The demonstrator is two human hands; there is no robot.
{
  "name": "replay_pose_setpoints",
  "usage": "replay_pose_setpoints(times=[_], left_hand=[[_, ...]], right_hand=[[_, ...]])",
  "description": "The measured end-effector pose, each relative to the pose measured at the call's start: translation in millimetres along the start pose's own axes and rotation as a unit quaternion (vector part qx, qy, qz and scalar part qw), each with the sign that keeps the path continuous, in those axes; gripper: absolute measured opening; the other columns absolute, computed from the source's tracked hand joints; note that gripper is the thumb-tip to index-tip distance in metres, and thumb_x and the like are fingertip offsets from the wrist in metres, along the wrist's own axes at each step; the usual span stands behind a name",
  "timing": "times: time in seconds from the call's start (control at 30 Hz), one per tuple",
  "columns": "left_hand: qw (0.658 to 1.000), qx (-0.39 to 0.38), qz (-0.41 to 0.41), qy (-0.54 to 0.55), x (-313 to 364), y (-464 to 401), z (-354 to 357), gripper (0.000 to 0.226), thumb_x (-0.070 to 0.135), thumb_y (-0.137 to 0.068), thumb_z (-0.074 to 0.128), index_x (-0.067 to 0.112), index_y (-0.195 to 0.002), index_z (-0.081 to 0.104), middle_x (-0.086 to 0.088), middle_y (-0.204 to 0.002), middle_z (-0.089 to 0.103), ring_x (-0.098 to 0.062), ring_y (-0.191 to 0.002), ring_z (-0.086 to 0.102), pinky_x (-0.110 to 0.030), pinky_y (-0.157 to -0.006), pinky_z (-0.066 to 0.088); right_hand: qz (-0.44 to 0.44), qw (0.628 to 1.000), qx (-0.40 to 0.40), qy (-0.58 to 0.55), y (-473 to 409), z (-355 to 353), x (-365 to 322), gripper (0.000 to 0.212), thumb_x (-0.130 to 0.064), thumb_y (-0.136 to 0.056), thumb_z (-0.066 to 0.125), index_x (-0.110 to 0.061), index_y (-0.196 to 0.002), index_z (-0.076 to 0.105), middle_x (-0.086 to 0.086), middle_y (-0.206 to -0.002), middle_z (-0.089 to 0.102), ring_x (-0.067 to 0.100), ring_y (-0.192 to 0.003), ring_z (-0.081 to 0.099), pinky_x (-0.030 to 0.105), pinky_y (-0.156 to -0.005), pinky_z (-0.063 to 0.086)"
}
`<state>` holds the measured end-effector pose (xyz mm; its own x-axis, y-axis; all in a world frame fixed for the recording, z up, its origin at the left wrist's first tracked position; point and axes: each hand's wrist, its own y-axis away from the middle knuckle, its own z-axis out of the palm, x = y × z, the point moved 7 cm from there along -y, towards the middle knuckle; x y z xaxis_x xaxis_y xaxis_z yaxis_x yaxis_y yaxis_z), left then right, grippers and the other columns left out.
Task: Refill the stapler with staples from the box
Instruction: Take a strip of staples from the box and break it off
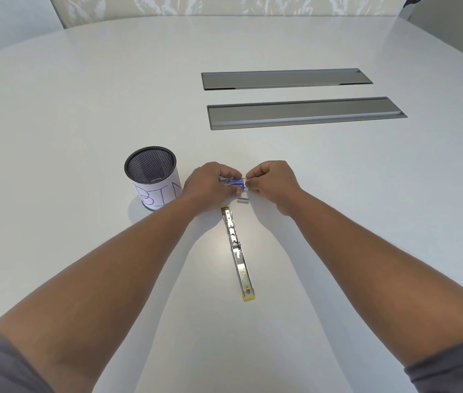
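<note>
A yellow stapler point(237, 252) lies swung fully flat on the white table, its metal channel facing up, running from near my hands toward me. Just beyond its far end my left hand point(207, 188) grips a small blue and white staple box point(236, 184). My right hand point(270, 184) pinches the box's right end with thumb and fingers. A short strip of staples point(243, 201) lies on the table right below the box, between the hands and next to the stapler's far tip.
A black mesh cup point(152, 177) with a paper label reading BIN stands left of my left hand. Two grey recessed metal panels point(304, 113) are set into the table farther back on the right. The table's far curved edge meets a patterned wall.
</note>
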<state>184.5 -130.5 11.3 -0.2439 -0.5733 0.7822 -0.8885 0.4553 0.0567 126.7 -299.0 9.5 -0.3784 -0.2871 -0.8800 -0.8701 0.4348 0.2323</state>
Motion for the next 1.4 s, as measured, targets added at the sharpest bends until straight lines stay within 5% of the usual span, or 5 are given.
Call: replay_pose_setpoints(times=[0.23,0.53,0.97,1.27,1.4], left_hand=[[1.0,0.016,0.01,0.022,-4,3,-4,0.031,0.016,-0.079,0.082,0.025,-0.108,0.077,0.018,-0.085,0.067,-0.001,-0.076,0.062,-0.017,-0.068,0.046],[0.997,0.032,0.003,0.07,-12,4,0,0.03,0.016,-0.078,0.083,0.026,-0.106,0.078,0.01,-0.096,0.076,-0.011,-0.091,0.072,-0.025,-0.085,0.054],[0.995,0.055,0.005,0.086,-12,6,-1,0.035,0.013,-0.075,0.087,0.021,-0.108,0.078,0.005,-0.095,0.078,-0.014,-0.091,0.074,-0.03,-0.088,0.058],[0.994,0.075,0.017,0.073,-8,10,-1,0.036,0.011,-0.076,0.086,0.019,-0.11,0.078,0.009,-0.088,0.074,-0.006,-0.078,0.069,-0.003,-0.069,0.048],[0.994,0.074,0.019,0.076,-8,10,0,0.035,0.009,-0.076,0.086,0.017,-0.109,0.078,0.008,-0.087,0.074,-0.01,-0.074,0.068,-0.005,-0.065,0.049]], right_hand=[[0.008,1.0,0.001,-0.007,4,2,1,0.009,-0.01,-0.075,0.081,-0.016,-0.079,0.075,0.007,-0.085,0.076,0.028,-0.082,0.074,0.045,-0.078,0.061],[0.047,0.999,-0.005,-0.002,6,1,-6,0.012,-0.002,-0.07,0.075,-0.013,-0.067,0.071,0.008,-0.068,0.072,0.02,-0.062,0.065,0.031,-0.066,0.059],[0.026,0.999,-0.029,-0.02,6,4,-4,0.01,0.0,-0.081,0.075,-0.009,-0.086,0.075,0.009,-0.088,0.074,0.019,-0.079,0.069,0.039,-0.087,0.06],[0.007,0.999,-0.041,-0.011,7,5,-3,0.011,-0.004,-0.082,0.076,-0.012,-0.09,0.076,0.01,-0.096,0.075,0.021,-0.087,0.069,0.043,-0.093,0.06],[0.0,0.999,-0.044,-0.004,7,5,-2,0.01,-0.008,-0.084,0.076,-0.016,-0.089,0.075,0.005,-0.086,0.073,0.019,-0.079,0.067,0.033,-0.073,0.058]])
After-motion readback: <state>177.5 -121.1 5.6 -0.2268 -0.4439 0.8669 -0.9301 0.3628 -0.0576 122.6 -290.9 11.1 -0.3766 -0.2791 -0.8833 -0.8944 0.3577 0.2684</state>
